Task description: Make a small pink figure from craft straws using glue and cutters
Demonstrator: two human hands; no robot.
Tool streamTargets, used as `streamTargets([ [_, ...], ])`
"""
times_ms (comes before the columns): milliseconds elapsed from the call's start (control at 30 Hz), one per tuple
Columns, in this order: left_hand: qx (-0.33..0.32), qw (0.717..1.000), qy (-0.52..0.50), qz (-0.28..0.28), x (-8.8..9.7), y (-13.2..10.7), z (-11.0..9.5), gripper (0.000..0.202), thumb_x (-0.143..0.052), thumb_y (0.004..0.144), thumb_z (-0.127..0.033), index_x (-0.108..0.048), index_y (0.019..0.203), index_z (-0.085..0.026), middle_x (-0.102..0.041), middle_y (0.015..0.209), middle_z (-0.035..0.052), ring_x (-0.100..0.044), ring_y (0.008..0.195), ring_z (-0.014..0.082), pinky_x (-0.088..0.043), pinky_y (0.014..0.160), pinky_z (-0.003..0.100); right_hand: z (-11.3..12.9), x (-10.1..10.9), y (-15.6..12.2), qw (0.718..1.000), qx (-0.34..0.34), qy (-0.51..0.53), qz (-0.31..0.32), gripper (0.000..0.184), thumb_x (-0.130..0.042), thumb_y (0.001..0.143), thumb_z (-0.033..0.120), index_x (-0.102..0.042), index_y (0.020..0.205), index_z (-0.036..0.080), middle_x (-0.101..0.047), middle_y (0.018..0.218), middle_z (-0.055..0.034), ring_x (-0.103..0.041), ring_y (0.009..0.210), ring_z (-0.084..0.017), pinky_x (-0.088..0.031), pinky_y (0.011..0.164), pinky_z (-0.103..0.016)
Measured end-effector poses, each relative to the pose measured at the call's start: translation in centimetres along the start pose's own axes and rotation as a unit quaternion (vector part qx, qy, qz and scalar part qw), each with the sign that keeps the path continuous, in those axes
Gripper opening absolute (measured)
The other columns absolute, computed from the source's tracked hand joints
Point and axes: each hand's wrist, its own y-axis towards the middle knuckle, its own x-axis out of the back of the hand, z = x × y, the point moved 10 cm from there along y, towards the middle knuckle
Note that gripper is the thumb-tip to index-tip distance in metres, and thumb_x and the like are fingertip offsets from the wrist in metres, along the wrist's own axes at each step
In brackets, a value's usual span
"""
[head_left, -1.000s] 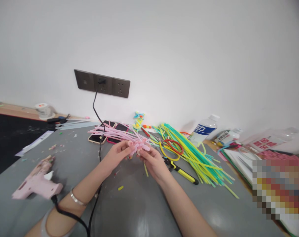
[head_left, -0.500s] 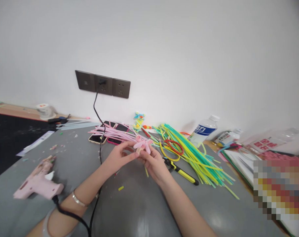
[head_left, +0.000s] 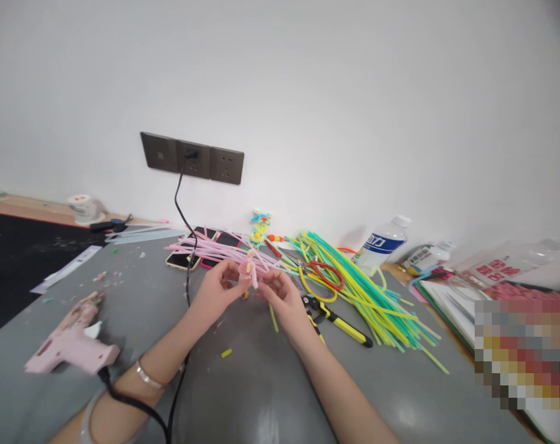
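Observation:
A small pink pipe-cleaner flower (head_left: 247, 269) with looped petals is held over the table, its face turned partly sideways. My left hand (head_left: 219, 288) pinches it from the left with thumb and fingers. From the right, the curled fingertips of my right hand (head_left: 282, 301) close on a petal edge; the exact contact is small and partly hidden. Behind my hands lies a bundle of pink pipe cleaners (head_left: 215, 249). Beside my right hand are yellow-and-black pliers (head_left: 342, 324) and scissors (head_left: 325, 277) with red and yellow handles.
Green and yellow pipe cleaners (head_left: 377, 302) spread to the right, near a bottle (head_left: 382, 242). At left lies a pink glue gun (head_left: 74, 345), its black cord passing under my left forearm. Phones (head_left: 182, 261) lie under the pink stems. A socket panel (head_left: 192, 158) is on the wall.
The pink flower has turned and shifted slightly left, so its petals face differently. My right fingers have moved a little away from its middle, uncovering more of the pliers.

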Motion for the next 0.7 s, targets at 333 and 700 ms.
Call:
streamTargets([
  [333,-0.047,0.988,0.133,-0.059,1.1,-0.4,-1.6,0.026,-0.072,0.071,-0.033,-0.05,0.064,-0.021,-0.054,0.061,-0.0057,-0.046,0.057,0.0116,-0.035,0.056,0.023,2.1,-0.3,-0.5,0.994,0.097,-0.056,-0.001,0.028,-0.079,0.072,0.035,-0.062,0.091,0.023,-0.066,0.087,-0.002,-0.062,0.08,-0.018,-0.049,0.073,-0.03],
  [700,-0.123,0.967,0.21,-0.076,1.2,-1.1,-3.2,0.016,-0.071,0.077,-0.03,-0.058,0.072,-0.022,-0.059,0.068,-0.0029,-0.048,0.062,0.0141,-0.037,0.061,0.025,0.4,-0.6,0.2,0.999,0.028,-0.025,0.036,0.028,-0.08,0.071,0.038,-0.066,0.088,0.021,-0.072,0.08,-0.0027,-0.066,0.077,-0.019,-0.051,0.072,-0.031],
])
